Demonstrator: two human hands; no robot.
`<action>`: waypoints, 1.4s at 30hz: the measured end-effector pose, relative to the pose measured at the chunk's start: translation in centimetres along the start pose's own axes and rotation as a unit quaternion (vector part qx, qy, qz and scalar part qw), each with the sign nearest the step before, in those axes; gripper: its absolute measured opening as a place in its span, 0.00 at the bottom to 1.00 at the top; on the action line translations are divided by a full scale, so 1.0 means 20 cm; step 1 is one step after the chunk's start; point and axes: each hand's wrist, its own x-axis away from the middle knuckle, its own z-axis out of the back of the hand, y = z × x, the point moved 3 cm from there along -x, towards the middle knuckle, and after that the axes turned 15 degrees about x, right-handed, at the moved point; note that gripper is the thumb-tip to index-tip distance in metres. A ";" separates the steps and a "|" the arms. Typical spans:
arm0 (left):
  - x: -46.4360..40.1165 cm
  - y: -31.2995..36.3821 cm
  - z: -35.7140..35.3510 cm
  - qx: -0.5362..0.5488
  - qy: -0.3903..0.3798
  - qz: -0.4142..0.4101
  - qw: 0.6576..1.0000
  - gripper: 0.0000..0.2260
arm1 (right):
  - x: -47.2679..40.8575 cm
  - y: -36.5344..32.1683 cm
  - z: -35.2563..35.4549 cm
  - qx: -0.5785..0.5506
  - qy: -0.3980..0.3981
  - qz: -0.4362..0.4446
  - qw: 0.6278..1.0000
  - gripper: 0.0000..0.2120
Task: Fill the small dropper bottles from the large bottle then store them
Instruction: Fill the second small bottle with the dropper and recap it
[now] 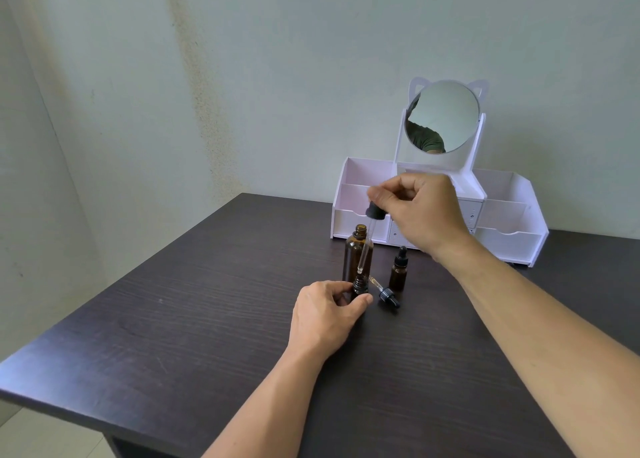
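Observation:
The large amber bottle (356, 249) stands uncapped on the dark table (207, 319). Right in front of it my left hand (327, 314) grips a small open amber dropper bottle (360, 283) that stands on the table. My right hand (419, 208) pinches the black bulb of the large dropper (373, 212); its glass pipette slants down with the tip just above the small bottle's mouth. A small dropper cap (387, 295) lies on its side to the right. A second small bottle (399, 270), capped, stands upright further right.
A white organiser (512, 246) with open compartments, small drawers and a round cat-eared mirror (443, 116) stands at the back of the table against the wall. The table's left edge runs diagonally, with floor beyond it.

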 end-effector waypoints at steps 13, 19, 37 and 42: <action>0.00 0.00 0.00 0.002 -0.001 0.005 1.000 0.12 | -0.18 -0.06 0.05 -0.008 0.105 0.027 0.994 0.07; -0.01 0.00 0.00 -0.010 -0.002 0.002 1.000 0.14 | -0.13 0.04 -0.10 0.028 0.035 0.000 0.999 0.06; -0.01 0.00 0.00 -0.010 0.002 0.005 1.000 0.18 | -0.03 0.16 -0.22 0.061 -0.041 -0.068 0.995 0.12; 0.00 0.01 0.00 -0.002 0.006 0.012 1.000 0.16 | 0.04 0.17 -0.11 0.089 0.007 -0.058 0.994 0.10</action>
